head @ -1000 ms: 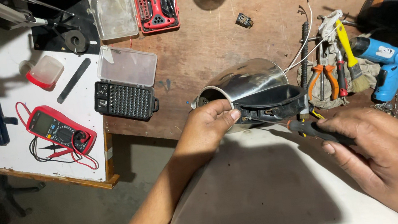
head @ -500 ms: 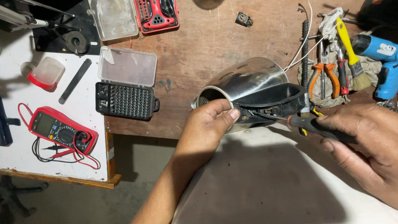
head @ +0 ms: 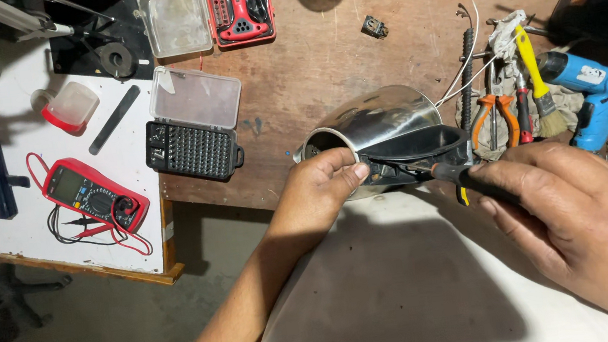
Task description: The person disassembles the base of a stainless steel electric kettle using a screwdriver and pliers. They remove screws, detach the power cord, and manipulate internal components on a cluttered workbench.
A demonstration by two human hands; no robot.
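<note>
Head view: a steel kettle lies on its side at the near edge of the wooden bench. Left hand is clamped on its rim — fingers curled over the opening. Right hand is closed round a black screwdriver, tip at the kettle's black handle. Pliers lie just beside — red multimeter well apart.

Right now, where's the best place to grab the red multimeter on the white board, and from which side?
Take the multimeter across its long red sides, coming straight down from above. It lies flat, face up and angled on the white board. Its leads loop along the near edge, so avoid that end. Both hands are busy at the kettle.
</note>
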